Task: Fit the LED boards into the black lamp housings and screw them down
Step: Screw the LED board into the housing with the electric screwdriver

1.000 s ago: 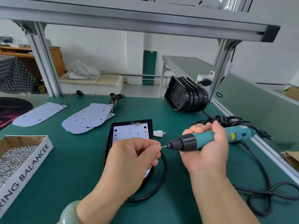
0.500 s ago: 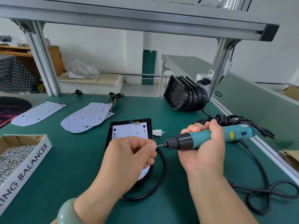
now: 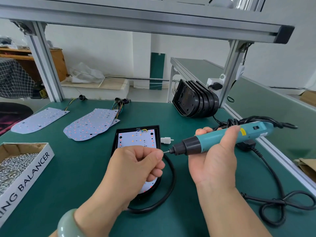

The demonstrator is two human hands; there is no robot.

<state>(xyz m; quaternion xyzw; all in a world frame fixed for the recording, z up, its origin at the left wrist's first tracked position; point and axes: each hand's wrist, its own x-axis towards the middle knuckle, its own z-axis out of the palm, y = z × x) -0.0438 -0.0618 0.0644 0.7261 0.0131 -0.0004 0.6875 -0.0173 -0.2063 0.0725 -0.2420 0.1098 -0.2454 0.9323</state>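
Left hand (image 3: 136,168): fingers curled, thumb and forefinger pinching a screw (image 3: 164,152) against the bit of the screwdriver (image 3: 222,139). Right hand (image 3: 215,159) is wrapped round the screwdriver body, tool roughly level. Under the left knuckles: black housing (image 3: 138,128) flat on the bench (image 3: 85,168), LED board (image 3: 136,139) inside, partly hidden. Beyond, left: loose LED boards (image 3: 92,124). Far right: stacked housings (image 3: 195,101) on edge.

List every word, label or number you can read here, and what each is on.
"ING BALANCER", first word cut off at the frame edge: white side of the cardboard screw box.
Yellow sticker on the electric screwdriver: too small to read.
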